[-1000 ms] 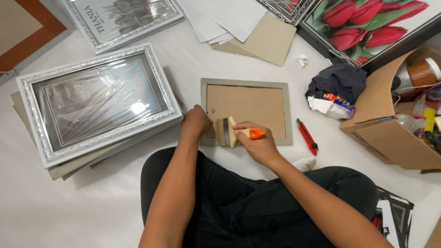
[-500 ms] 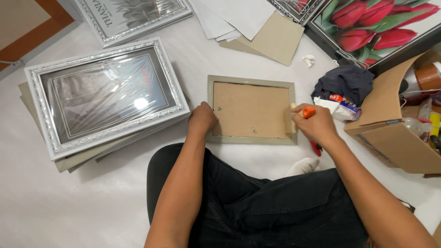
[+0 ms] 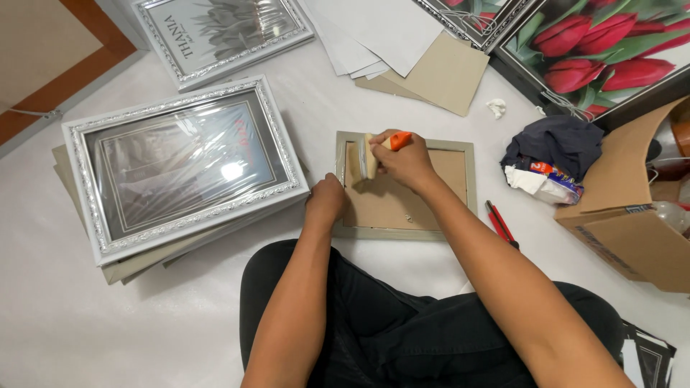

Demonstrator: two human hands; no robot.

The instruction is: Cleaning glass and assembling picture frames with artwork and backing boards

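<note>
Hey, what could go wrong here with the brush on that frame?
1. The brush works at the left edge of the frame; a stroke may run off onto the white sheet.
2. Only the left hand pins the frame at one corner, so it may slide.
3. The red cutter lies by the right arm; the arm could knock it.

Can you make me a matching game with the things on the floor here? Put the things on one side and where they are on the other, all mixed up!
Things:
1. brush
2. red cutter
3. silver frame
4. tulip picture

Places:
A. top right corner
B. in the right hand, on the small frame's back
C. wrapped in plastic, on a stack at the left
D. on the floor just right of the small frame

Pairs: 1-B, 2-D, 3-C, 4-A
</note>
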